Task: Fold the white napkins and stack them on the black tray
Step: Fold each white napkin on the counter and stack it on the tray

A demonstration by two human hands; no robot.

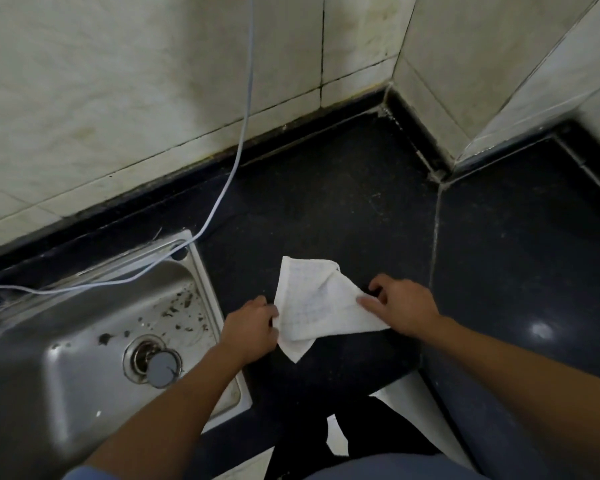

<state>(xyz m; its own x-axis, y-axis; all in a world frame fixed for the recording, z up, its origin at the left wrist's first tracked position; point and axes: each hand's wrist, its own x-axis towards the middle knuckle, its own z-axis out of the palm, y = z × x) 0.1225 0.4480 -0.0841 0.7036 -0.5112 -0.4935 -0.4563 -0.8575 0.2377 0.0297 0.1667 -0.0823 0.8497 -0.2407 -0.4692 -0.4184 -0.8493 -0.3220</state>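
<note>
My left hand [253,327] and right hand [403,306] each pinch a napkin [312,306] edge. Must align corners squarely before I press the crease.

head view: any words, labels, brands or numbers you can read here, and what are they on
No text can be read in this view.
white napkin: only faint grid-like marks, too blurred to tell whether they are writing.
sink, wall tiles, black counter: no lettering shows.
</note>
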